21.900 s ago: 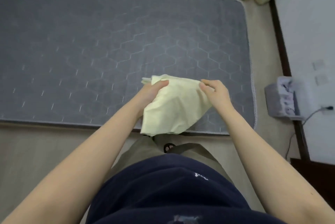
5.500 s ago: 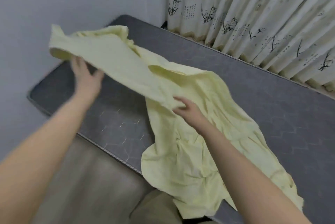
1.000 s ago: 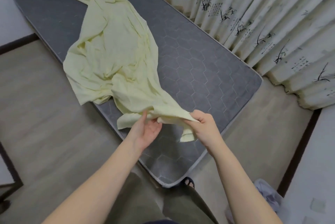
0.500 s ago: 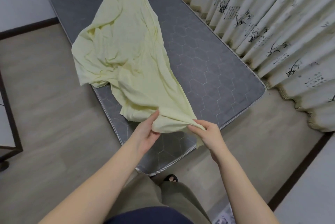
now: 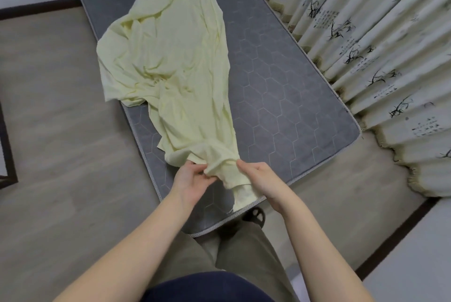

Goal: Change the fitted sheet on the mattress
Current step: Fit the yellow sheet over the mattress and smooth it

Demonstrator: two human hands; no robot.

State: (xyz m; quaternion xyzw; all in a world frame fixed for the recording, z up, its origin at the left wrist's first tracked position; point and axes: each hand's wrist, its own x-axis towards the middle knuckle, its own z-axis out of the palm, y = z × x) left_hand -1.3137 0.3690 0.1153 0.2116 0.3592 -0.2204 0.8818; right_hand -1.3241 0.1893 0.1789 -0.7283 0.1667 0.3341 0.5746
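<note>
The pale yellow sheet (image 5: 170, 62) lies bunched lengthwise along the grey mattress (image 5: 280, 96) (long axes matching). Its near end, at the mattress's foot corner, is pinched by the left hand (image 5: 192, 180) and right hand (image 5: 262, 179).

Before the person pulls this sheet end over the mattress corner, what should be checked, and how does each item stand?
1. Both hands hold the sheet's near end: ok; the left hand and right hand grip the gathered sheet.
2. Sheet spread flat: not ok; it lies bunched in a long strip, and the mattress is bare on the curtain side.
3. Sheet edges within the mattress: not ok; one fold overhangs the edge away from the curtain.
4. Corner pocket found: cannot tell; the fabric is gathered.
5. Far end fitted: cannot tell; it runs out of frame.
</note>
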